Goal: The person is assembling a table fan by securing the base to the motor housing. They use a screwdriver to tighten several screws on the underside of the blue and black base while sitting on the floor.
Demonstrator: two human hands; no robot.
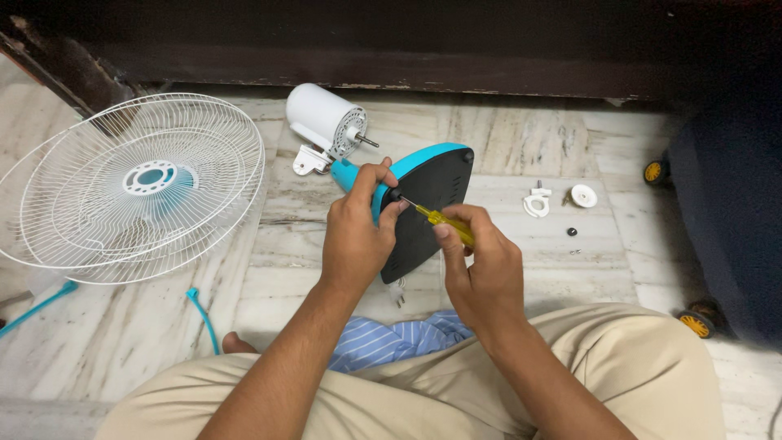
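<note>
Fan base (432,195) tilted between hands — left hand (354,236) gripping its edge, right hand (481,265) clamped on yellow screwdriver (436,216).

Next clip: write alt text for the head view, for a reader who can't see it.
Seated on a marble floor, a person's left hand steadies a tilted blue-and-black fan base while the right hand holds a yellow-handled screwdriver to it. A white fan grille lies left, the white motor behind.
</note>
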